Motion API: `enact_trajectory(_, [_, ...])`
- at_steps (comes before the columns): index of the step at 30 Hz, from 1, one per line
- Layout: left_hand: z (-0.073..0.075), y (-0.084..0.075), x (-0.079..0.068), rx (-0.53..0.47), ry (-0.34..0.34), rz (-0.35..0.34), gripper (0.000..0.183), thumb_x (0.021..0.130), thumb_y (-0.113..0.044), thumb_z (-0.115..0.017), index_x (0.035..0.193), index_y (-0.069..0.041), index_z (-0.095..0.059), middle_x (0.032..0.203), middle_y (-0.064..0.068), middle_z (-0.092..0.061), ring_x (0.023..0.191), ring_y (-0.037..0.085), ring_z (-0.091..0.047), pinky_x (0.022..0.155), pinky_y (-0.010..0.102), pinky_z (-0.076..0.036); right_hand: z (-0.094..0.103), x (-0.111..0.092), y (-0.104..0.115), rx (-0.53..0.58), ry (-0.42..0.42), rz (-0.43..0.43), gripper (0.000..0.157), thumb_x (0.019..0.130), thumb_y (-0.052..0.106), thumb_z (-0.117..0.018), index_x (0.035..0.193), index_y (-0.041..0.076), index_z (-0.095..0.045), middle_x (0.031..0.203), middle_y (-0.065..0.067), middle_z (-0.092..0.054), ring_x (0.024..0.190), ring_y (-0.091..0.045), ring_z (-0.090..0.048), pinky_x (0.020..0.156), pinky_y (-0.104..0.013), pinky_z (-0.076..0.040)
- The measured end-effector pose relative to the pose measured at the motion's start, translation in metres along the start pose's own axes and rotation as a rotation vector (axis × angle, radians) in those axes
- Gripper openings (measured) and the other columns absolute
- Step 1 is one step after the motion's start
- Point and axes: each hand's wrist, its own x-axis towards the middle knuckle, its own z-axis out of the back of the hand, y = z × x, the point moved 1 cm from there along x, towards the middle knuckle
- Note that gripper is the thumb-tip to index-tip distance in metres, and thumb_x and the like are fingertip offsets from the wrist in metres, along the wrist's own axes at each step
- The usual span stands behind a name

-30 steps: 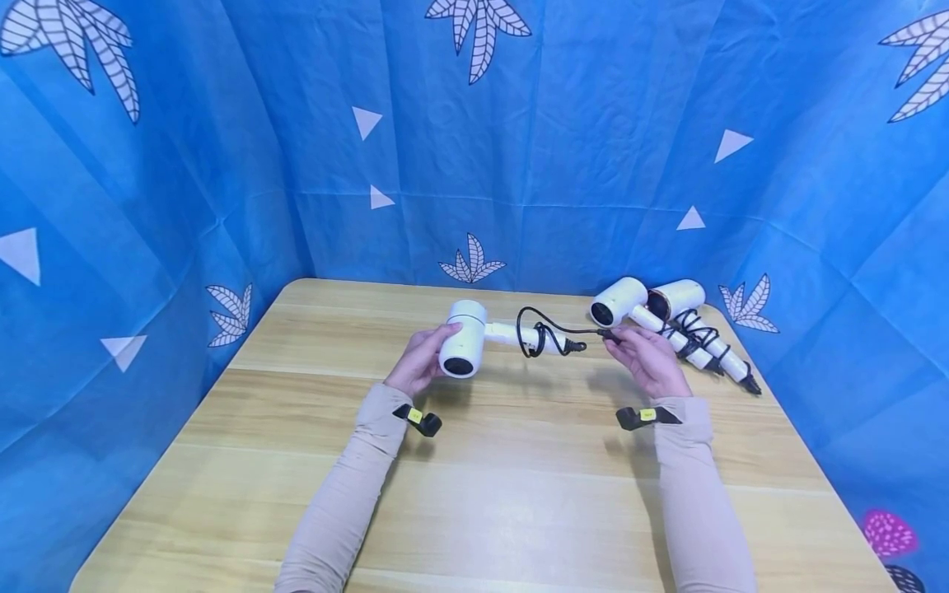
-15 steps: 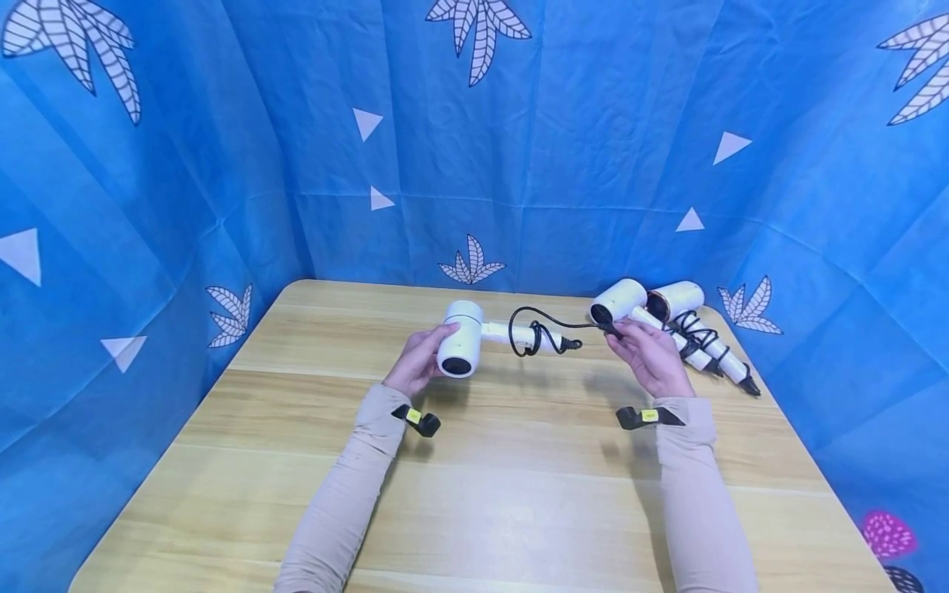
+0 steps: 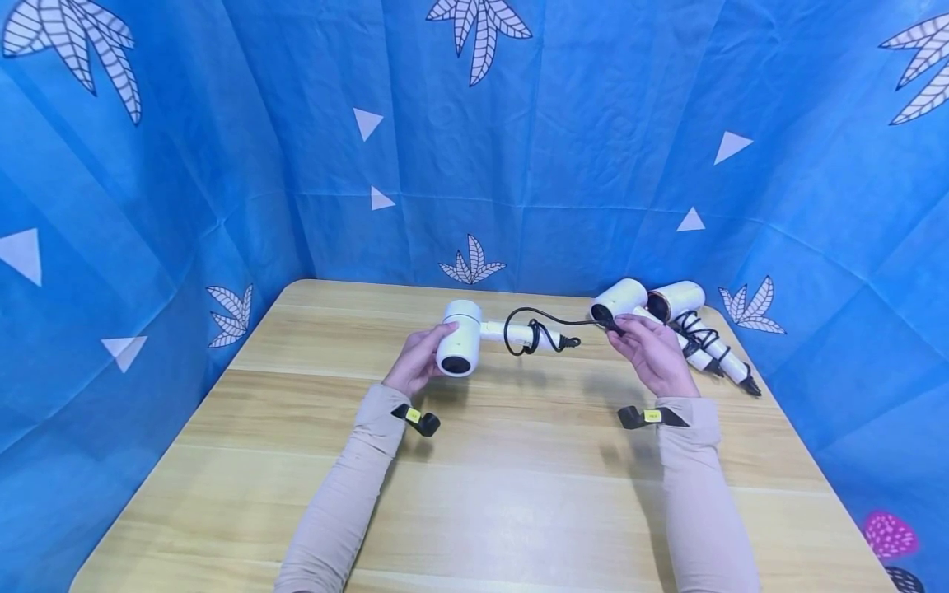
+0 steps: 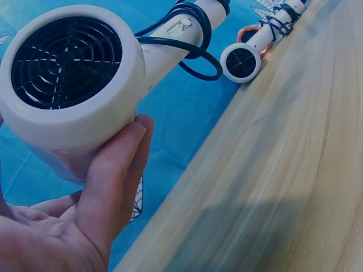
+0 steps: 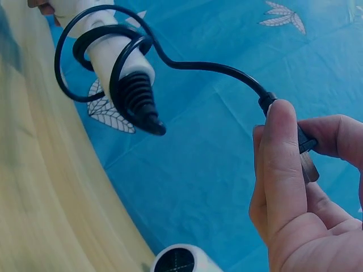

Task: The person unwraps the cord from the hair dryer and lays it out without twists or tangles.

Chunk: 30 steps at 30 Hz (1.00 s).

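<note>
A white hair dryer (image 3: 460, 338) is held above the table by its barrel in my left hand (image 3: 419, 359). In the left wrist view its round black grille (image 4: 67, 62) faces the camera, and the left fingers lie along the barrel. The handle (image 5: 120, 59) points right, with its black cord (image 5: 198, 65) looped loosely round it. My right hand (image 3: 652, 356) pinches the black plug (image 5: 306, 139) at the cord's end between thumb and fingers. Between plug and handle the cord hangs in a wide arc.
Two more white hair dryers, one nearer (image 3: 619, 300) and one farther right (image 3: 680, 298), lie at the table's back right corner, cords wrapped round their handles. The wooden table (image 3: 504, 494) is bordered by blue patterned curtains (image 3: 593, 148).
My right hand has shifted slightly right with the plug. The loose cord loop on the handle has widened to the left, and the hair dryer has moved slightly left.
</note>
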Motion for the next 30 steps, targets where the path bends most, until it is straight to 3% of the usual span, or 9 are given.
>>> enact_trajectory(11, [0.001, -0.001, 0.0, -0.006, -0.02, 0.002, 0.057, 0.099, -0.034, -0.067, 0.138, 0.005, -0.054, 0.096, 0.004, -0.072, 0.077, 0.014, -0.075, 0.065, 0.027, -0.065, -0.011, -0.008, 0.007, -0.078, 0.092, 0.028, 0.026, 0.104, -0.005, -0.05, 0.097, 0.006, -0.073, 0.094, -0.005, -0.074, 0.081, -0.013, -0.075, 0.083, -0.023, -0.065])
enact_trajectory(30, [0.005, -0.001, 0.003, -0.01, -0.032, 0.013, 0.059, 0.1, -0.036, -0.066, 0.139, 0.005, -0.051, 0.1, 0.006, -0.069, 0.078, 0.014, -0.075, 0.066, 0.027, -0.066, -0.011, -0.016, 0.011, -0.228, 0.32, -0.096, 0.026, 0.103, -0.006, -0.047, 0.102, 0.006, -0.07, 0.098, -0.003, -0.073, 0.084, -0.013, -0.076, 0.081, -0.023, -0.065])
